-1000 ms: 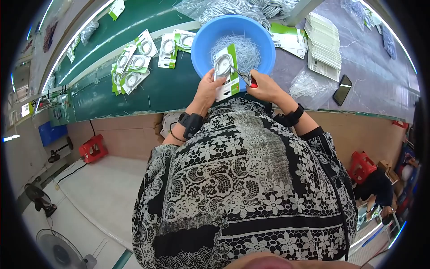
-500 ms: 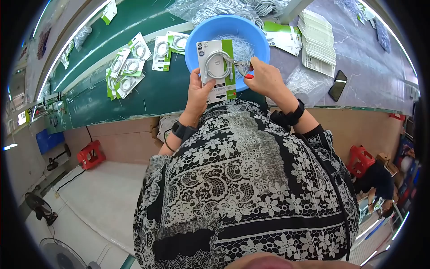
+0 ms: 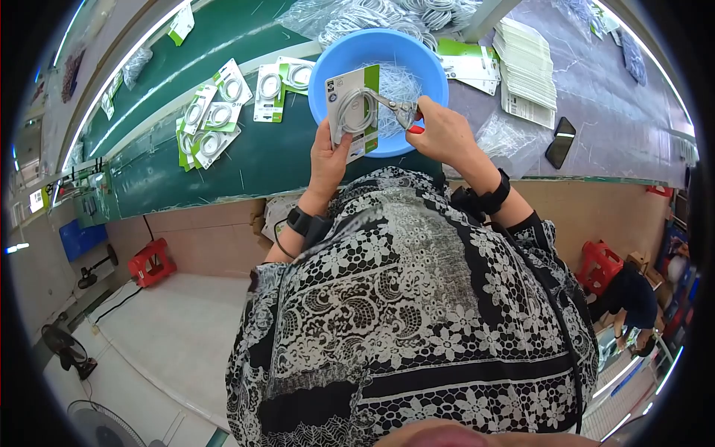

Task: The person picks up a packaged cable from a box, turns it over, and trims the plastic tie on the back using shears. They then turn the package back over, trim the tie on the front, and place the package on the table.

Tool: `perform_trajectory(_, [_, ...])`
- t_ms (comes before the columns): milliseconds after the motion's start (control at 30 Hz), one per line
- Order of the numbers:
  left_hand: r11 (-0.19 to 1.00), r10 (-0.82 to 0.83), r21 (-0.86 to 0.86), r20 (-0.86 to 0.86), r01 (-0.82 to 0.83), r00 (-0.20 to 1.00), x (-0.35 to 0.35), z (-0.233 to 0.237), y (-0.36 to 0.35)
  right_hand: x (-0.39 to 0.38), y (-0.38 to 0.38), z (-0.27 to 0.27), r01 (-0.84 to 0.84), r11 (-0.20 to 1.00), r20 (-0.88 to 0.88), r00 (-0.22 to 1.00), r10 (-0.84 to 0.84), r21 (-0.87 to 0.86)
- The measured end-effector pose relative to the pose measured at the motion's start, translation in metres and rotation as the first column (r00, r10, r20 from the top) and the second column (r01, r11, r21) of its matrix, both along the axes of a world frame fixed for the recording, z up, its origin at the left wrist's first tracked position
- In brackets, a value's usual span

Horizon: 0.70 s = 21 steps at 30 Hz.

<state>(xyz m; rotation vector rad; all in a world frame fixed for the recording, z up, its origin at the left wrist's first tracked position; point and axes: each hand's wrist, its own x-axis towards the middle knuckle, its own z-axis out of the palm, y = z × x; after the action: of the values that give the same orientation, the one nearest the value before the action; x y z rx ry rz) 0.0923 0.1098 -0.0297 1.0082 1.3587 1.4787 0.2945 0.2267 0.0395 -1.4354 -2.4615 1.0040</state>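
My left hand (image 3: pixel 328 160) grips a green and white card with a coiled white cable (image 3: pixel 353 112) by its lower left edge, thumb on the front. The card is tilted, its right side turned away. In my right hand (image 3: pixel 445 134) are cutting pliers (image 3: pixel 402 113) with red on the handles, fingers wrapped round them. The pliers' jaws reach to the upper right of the cable coil. Under both hands stands a blue basin (image 3: pixel 442 74) holding many clear plastic strips (image 3: pixel 395 78).
Several carded cables (image 3: pixel 218 114) lie on the green table to the left. Right of the basin are a stack of white cards (image 3: pixel 526 63), plastic bags (image 3: pixel 510 140) and a phone (image 3: pixel 561 141). White cables (image 3: pixel 372 21) lie behind. Another person (image 3: pixel 634 305) is at the far right.
The card has turned from facing me to an angle, its right side swung away. The pliers' jaws have shifted left, staying close to the cable coil.
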Motion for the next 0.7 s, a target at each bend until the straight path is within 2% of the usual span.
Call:
perform_trajectory(133, [1.000,-0.010,0.024,-0.034,0.011,0.999,-0.002,-0.002,0.000,0.000,0.001,0.007,-0.015,1.000,0.009,1.000,0.015,0.000])
perform_trajectory(267, [0.999,0.028,0.034,-0.154,-0.023,0.988,-0.003,-0.002,-0.002,-0.002,0.001,0.008,-0.020,1.000,0.032,0.999,0.020,-0.002])
perform_trajectory(367, [0.999,0.050,0.018,-0.382,-0.046,0.923,-0.002,0.009,-0.002,-0.002,0.002,0.009,-0.023,1.000,0.052,0.998,0.023,0.006])
perform_trajectory(400, [0.999,0.050,0.019,-0.383,-0.046,0.923,-0.002,0.009,-0.002,-0.002,0.002,0.007,-0.027,1.000,0.045,0.999,0.027,0.003])
perform_trajectory(500, [0.995,0.084,0.087,-0.534,-0.044,0.842,-0.005,0.009,-0.001,-0.002,0.002,0.004,-0.032,0.999,0.029,0.999,0.032,-0.003])
perform_trajectory(700, [0.990,0.132,0.115,-0.523,-0.084,0.842,-0.004,0.009,-0.002,-0.001,0.001,0.006,-0.052,0.999,0.025,0.998,0.052,0.002])
